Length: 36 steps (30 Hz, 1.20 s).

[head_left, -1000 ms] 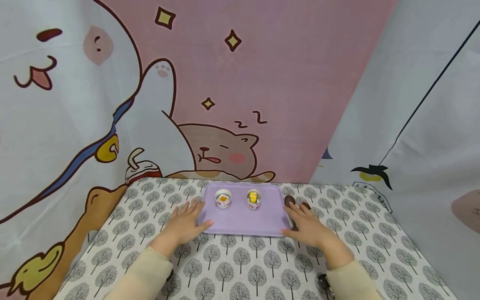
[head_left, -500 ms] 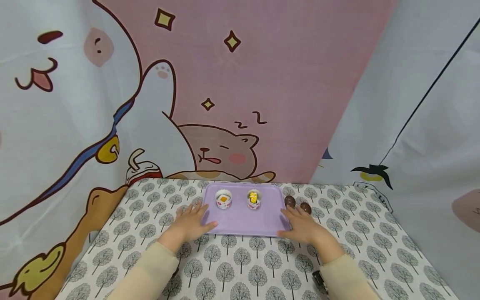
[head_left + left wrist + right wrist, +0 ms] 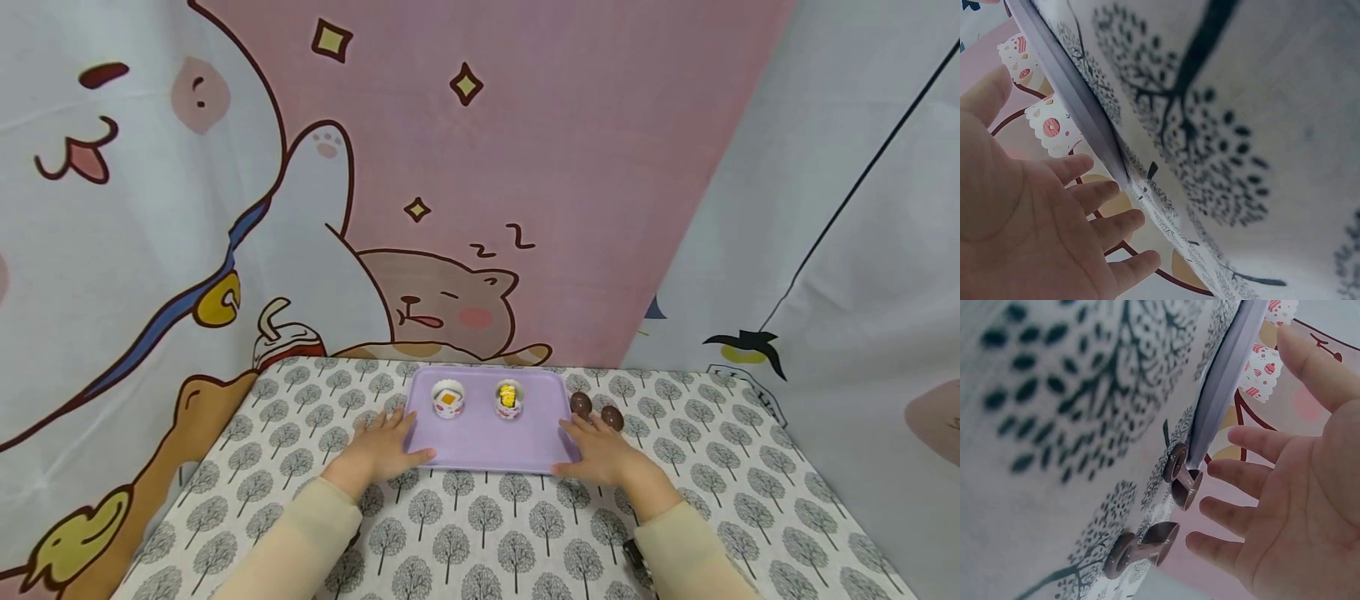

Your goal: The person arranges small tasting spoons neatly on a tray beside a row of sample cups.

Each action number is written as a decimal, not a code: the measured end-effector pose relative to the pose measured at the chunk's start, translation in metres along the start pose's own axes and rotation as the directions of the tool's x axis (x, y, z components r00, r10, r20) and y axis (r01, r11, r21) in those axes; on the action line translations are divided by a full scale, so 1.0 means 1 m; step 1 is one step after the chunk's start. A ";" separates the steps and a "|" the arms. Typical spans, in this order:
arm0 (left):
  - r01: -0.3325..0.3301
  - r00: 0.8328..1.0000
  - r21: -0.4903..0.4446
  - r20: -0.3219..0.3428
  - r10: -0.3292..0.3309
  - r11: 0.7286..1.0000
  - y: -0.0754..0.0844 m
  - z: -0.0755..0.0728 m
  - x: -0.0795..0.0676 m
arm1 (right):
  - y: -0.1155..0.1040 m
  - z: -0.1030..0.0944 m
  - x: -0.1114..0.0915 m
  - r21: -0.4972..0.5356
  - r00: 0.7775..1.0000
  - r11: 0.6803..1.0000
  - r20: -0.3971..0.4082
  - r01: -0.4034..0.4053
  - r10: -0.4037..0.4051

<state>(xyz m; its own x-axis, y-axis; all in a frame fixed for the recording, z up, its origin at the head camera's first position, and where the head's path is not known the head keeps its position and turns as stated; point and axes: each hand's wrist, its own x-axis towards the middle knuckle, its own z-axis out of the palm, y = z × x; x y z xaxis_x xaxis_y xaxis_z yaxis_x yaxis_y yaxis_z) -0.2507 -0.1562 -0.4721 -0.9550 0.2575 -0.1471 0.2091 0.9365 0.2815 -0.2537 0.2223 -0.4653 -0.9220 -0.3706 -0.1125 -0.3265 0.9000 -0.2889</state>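
Note:
A lilac tray (image 3: 487, 442) lies on the table, seen in the head view. On it stand two small patterned paper baking cups: the left cup (image 3: 448, 408) has a white filling with an orange square, the right cup (image 3: 508, 410) a yellow topping. My left hand (image 3: 377, 450) is at the tray's left front corner, fingers spread and straight. At the right front corner is my right hand (image 3: 603, 450), spread likewise. Whether either hand touches the rim I cannot tell. Neither holds anything. Two brown stemmed cups (image 3: 1141, 550) stand just beyond my right fingers.
The table is covered with a tree-print cloth (image 3: 480, 533). A cartoon-printed curtain (image 3: 585, 167) hangs right behind the tray's far edge. Dark straps show by both sleeves.
My right hand has shifted slightly left, off the brown stemmed cups, which show more fully now. My left hand has edged slightly right. The tray and baking cups stay put.

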 end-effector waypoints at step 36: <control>0.029 0.999 0.034 -0.019 -0.028 0.999 -0.002 0.008 0.007 | 0.000 -0.001 0.006 -0.020 0.999 0.999 0.033 -0.033 0.033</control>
<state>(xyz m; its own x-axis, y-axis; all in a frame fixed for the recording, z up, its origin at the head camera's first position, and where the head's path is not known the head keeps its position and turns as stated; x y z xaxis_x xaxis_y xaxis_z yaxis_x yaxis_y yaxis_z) -0.2557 -0.1541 -0.4808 -0.9643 0.2266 -0.1370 0.1887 0.9511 0.2447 -0.2593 0.2200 -0.4654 -0.9249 -0.3477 -0.1537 -0.3001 0.9160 -0.2663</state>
